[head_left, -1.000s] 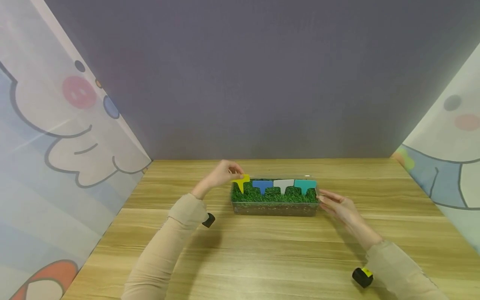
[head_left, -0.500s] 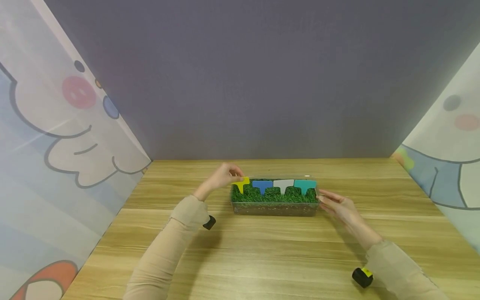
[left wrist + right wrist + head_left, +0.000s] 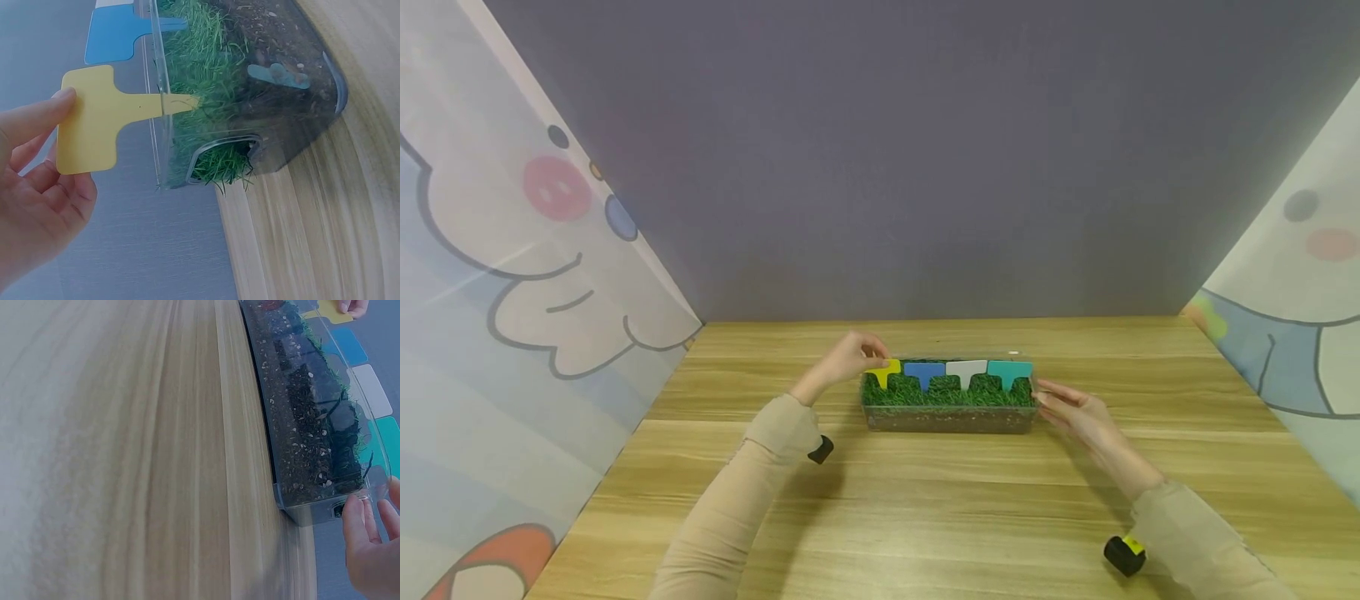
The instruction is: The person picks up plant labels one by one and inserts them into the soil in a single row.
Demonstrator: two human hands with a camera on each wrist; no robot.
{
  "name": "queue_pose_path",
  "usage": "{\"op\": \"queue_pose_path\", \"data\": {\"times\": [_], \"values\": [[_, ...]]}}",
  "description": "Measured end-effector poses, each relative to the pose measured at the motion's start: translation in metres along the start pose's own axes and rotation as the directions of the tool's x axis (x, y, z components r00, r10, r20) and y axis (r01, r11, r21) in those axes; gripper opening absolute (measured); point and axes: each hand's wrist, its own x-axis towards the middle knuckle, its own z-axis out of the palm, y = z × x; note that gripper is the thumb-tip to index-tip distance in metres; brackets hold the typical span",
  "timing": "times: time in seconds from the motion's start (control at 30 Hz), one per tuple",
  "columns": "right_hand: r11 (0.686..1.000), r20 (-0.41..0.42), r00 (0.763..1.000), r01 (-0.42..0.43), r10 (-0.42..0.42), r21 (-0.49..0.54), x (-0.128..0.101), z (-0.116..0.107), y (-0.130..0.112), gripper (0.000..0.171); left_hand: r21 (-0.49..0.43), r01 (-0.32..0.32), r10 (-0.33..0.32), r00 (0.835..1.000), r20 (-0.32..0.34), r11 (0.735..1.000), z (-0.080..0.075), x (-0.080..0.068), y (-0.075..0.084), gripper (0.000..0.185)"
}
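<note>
A clear plastic planter box (image 3: 951, 420) with green grass (image 3: 940, 400) over dark soil stands on the table. My left hand (image 3: 850, 358) pinches the top of a yellow T-shaped plant label (image 3: 90, 119) between thumb and fingers. In the left wrist view, the label's stem runs down behind the clear wall into the grass. To its right, a blue plant label (image 3: 925, 371), a white plant label (image 3: 966, 369) and a teal plant label (image 3: 1010, 370) stand in a row. My right hand (image 3: 1082, 417) holds the box's right end, thumb and fingers at the end wall (image 3: 312, 512).
The wooden table (image 3: 940, 517) meets a grey panel (image 3: 925, 167) behind the box. Cartoon-printed sheets (image 3: 512, 275) rise at both sides. A black wrist device (image 3: 1124, 556) hangs by the right sleeve, another black piece (image 3: 821, 450) by the left one.
My left hand has moved slightly down with the yellow plant label, and less of its stem shows above the grass. The right hand and the box stay where they were.
</note>
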Motion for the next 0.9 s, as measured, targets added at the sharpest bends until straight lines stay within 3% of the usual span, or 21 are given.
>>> {"op": "queue_pose_path", "data": {"times": [0.43,0.9], "values": [[0.999,0.006,1.000,0.031,-0.030,-0.022,0.0026,-0.0017,0.0049,0.060,-0.005,0.036,-0.036,0.999,0.009,0.999,0.0053,-0.0008,-0.0030,0.006],[1.000,0.008,1.000,0.025,-0.025,-0.005,-0.0015,0.0007,0.0006,0.063,-0.019,0.019,-0.019,1.000,0.012,1.000,0.0068,-0.0005,-0.0062,0.007]]}}
